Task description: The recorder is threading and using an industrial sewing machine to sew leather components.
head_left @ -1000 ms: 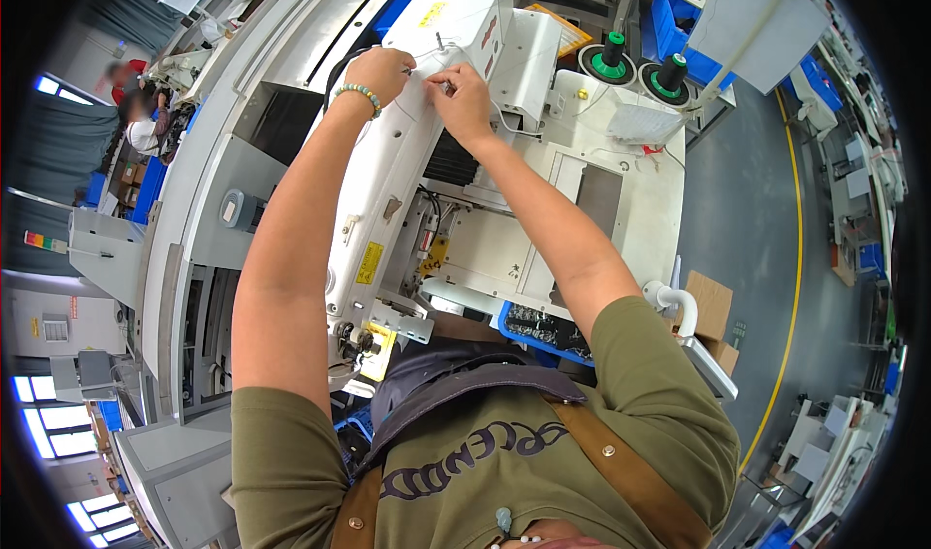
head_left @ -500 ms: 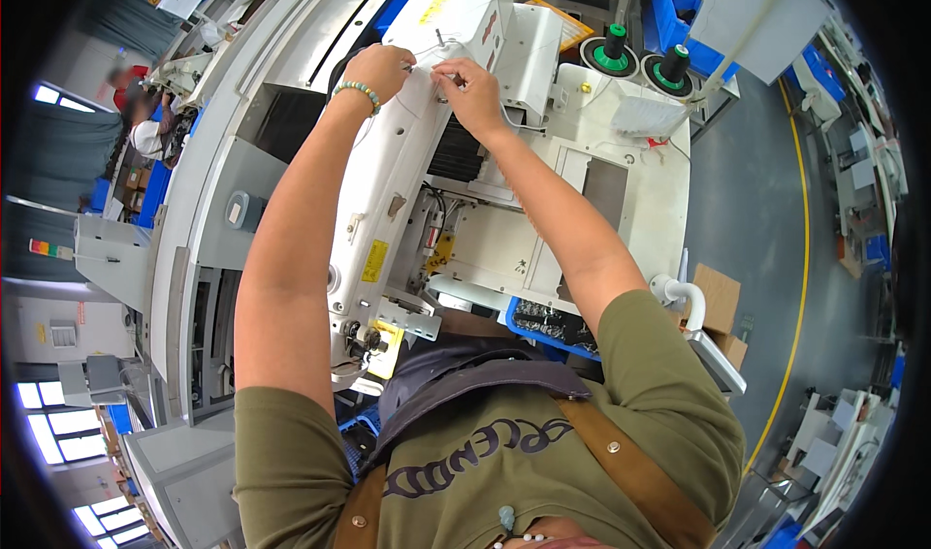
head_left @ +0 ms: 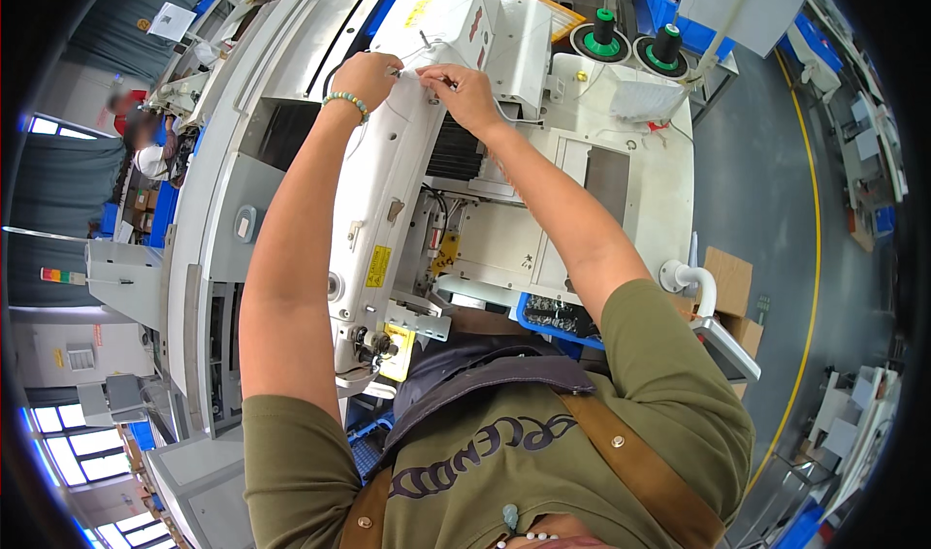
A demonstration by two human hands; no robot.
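Knuckles of the right hand [head_left: 465, 98] sit farther toward 3 o'clock than a second ago, its index finger straighter, while the left hand [head_left: 367, 79] stays put at 11 o'clock. Both are at the white industrial sewing machine [head_left: 373, 185], which stretches from 12 round to 8 o'clock. Left fingers are bunched together; right thumb and index nearly meet. Whether either pinches anything cannot be told. Dark thread spools [head_left: 603, 35] stand at 1 o'clock.
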